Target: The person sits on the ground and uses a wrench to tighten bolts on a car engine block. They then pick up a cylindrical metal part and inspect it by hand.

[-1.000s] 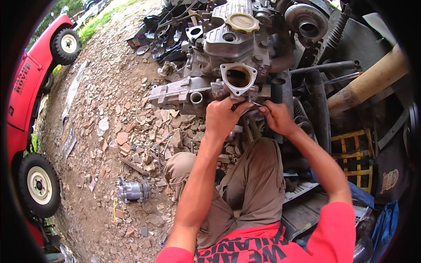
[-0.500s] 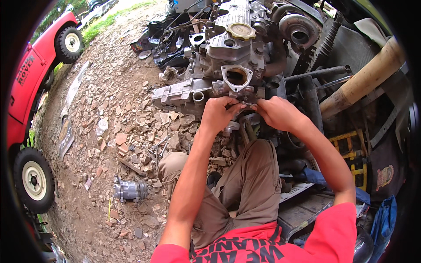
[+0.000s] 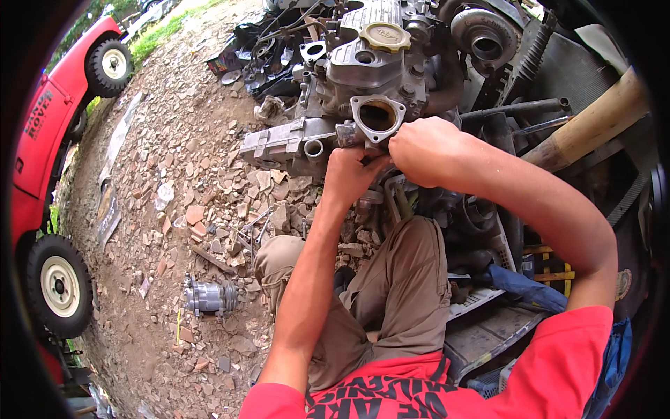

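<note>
A greasy metal engine (image 3: 349, 77) with a cream oil filler cap (image 3: 384, 37) stands in front of me. My left hand (image 3: 351, 173) is closed at its near end, just under the triangular flange (image 3: 358, 114) round an open port. The fingertips there are pressed together, and what they hold is hidden. My right hand (image 3: 427, 155) is curled into a fist at the right of the same flange, knuckles up. Its fingers are turned away, so I cannot make out what it grips. Both hands are almost touching.
A silver compressor (image 3: 211, 297) lies on the stony ground to the left, with several spanners (image 3: 259, 223) nearby. A turbocharger (image 3: 486, 43), a bamboo pole (image 3: 593, 126) and a dark crate (image 3: 488, 342) are at the right. A red vehicle (image 3: 42, 153) is parked far left.
My right hand has moved up and left against the flange, its elbow swinging outward. The left hand has barely shifted. A small metal piece seen between the fingers before is now hidden.
</note>
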`<act>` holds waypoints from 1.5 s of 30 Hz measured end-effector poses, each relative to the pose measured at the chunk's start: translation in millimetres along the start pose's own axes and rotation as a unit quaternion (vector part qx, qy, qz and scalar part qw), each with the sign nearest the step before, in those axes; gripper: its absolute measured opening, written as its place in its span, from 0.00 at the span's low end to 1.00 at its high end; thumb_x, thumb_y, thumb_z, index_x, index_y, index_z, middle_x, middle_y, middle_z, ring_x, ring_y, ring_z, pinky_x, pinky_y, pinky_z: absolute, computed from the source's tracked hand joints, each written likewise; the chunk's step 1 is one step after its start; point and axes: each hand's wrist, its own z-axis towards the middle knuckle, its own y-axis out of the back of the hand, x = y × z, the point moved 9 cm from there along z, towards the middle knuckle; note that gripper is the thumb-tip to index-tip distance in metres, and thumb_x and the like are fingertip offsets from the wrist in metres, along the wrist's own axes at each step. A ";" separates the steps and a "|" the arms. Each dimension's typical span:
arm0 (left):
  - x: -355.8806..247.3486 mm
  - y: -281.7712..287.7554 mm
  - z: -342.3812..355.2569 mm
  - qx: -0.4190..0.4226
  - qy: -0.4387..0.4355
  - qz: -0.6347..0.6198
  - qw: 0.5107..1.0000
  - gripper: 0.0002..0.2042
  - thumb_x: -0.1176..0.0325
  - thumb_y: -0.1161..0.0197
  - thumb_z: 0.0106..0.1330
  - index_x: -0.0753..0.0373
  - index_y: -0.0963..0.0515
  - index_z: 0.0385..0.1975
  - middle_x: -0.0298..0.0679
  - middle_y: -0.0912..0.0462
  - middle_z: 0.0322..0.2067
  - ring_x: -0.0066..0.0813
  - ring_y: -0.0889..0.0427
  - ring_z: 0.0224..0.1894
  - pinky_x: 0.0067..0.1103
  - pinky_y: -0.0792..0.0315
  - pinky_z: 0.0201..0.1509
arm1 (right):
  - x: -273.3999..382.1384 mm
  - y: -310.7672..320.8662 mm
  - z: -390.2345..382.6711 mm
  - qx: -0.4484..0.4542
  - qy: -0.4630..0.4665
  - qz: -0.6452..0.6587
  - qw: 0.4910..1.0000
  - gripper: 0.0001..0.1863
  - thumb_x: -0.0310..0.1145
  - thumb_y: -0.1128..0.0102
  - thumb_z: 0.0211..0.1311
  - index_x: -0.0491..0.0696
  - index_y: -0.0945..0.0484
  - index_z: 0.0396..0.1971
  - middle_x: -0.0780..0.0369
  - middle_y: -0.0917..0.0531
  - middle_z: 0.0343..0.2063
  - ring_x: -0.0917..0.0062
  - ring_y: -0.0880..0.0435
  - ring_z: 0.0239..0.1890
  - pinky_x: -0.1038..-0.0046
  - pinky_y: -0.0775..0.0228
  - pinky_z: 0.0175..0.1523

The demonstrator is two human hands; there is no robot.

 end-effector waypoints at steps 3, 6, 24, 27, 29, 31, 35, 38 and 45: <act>-4.0 0.8 -1.4 -0.025 -0.014 -0.006 1.000 0.14 0.60 0.26 0.55 0.63 0.13 0.34 0.47 0.16 0.23 0.40 0.16 0.24 0.27 0.26 0.30 | -12.7 -0.8 2.4 -0.006 0.010 0.048 0.999 0.07 0.27 0.39 0.50 0.39 0.17 0.26 0.50 0.15 0.27 0.57 0.14 0.33 0.61 0.21 0.40; -15.9 2.3 -2.6 -0.038 -0.019 -0.011 0.999 0.13 0.61 0.25 0.54 0.63 0.13 0.33 0.46 0.15 0.24 0.39 0.15 0.24 0.26 0.26 0.30 | -14.7 -0.7 -6.6 -0.060 0.041 0.063 0.995 0.06 0.24 0.40 0.46 0.37 0.18 0.23 0.48 0.16 0.26 0.54 0.15 0.33 0.59 0.22 0.40; -23.2 -6.7 -4.0 -0.072 -0.080 0.023 0.994 0.10 0.67 0.25 0.54 0.66 0.16 0.30 0.45 0.15 0.24 0.33 0.14 0.25 0.23 0.24 0.28 | -53.2 -130.9 -3.8 -0.530 0.034 0.376 0.759 0.08 0.33 0.43 0.67 0.44 0.26 0.31 0.51 0.22 0.20 0.52 0.21 0.25 0.60 0.33 0.27; -17.2 -3.3 -6.2 -0.069 -0.067 -0.016 0.995 0.07 0.71 0.27 0.58 0.67 0.15 0.32 0.36 0.17 0.21 0.18 0.24 0.20 0.18 0.31 0.24 | -45.9 -125.7 -1.2 -0.531 0.034 0.371 0.761 0.08 0.33 0.43 0.67 0.44 0.27 0.31 0.51 0.22 0.20 0.51 0.21 0.25 0.58 0.33 0.27; -10.9 -2.6 -7.1 -0.058 -0.051 -0.028 0.997 0.06 0.72 0.29 0.60 0.66 0.15 0.33 0.31 0.17 0.20 0.11 0.29 0.18 0.15 0.34 0.23 | -44.6 -119.5 0.8 -0.480 0.041 0.401 0.779 0.09 0.34 0.44 0.68 0.44 0.27 0.31 0.50 0.22 0.19 0.50 0.21 0.26 0.56 0.33 0.27; -5.0 -1.5 -10.5 -0.035 -0.018 -0.019 0.999 0.06 0.71 0.29 0.61 0.66 0.15 0.32 0.31 0.18 0.20 0.12 0.28 0.19 0.15 0.34 0.23 | -40.6 -119.4 -1.1 -0.406 0.045 0.454 0.792 0.10 0.35 0.45 0.68 0.43 0.27 0.30 0.49 0.22 0.18 0.49 0.21 0.26 0.55 0.33 0.28; -8.6 -2.4 -14.2 -0.016 -0.004 -0.075 0.997 0.08 0.68 0.29 0.61 0.67 0.16 0.32 0.33 0.18 0.18 0.13 0.27 0.18 0.16 0.34 0.22 | -35.2 -95.6 -20.2 -0.363 0.038 0.391 0.845 0.14 0.37 0.47 0.70 0.41 0.26 0.30 0.47 0.22 0.18 0.47 0.21 0.27 0.53 0.30 0.31; -6.8 -7.2 -12.5 0.002 0.020 -0.081 0.997 0.08 0.68 0.30 0.62 0.67 0.15 0.32 0.32 0.17 0.19 0.12 0.28 0.17 0.16 0.34 0.21 | -35.6 -77.5 -30.1 -0.314 0.019 0.332 0.889 0.16 0.38 0.49 0.70 0.40 0.26 0.30 0.46 0.21 0.20 0.46 0.21 0.29 0.52 0.29 0.34; 4.1 -6.9 -7.6 0.010 0.055 -0.123 0.991 0.07 0.70 0.32 0.63 0.68 0.14 0.34 0.32 0.17 0.21 0.12 0.28 0.16 0.15 0.35 0.20 | -29.4 -42.4 -21.4 -0.134 -0.002 0.217 0.967 0.12 0.30 0.49 0.64 0.38 0.19 0.29 0.45 0.17 0.28 0.50 0.16 0.34 0.56 0.23 0.40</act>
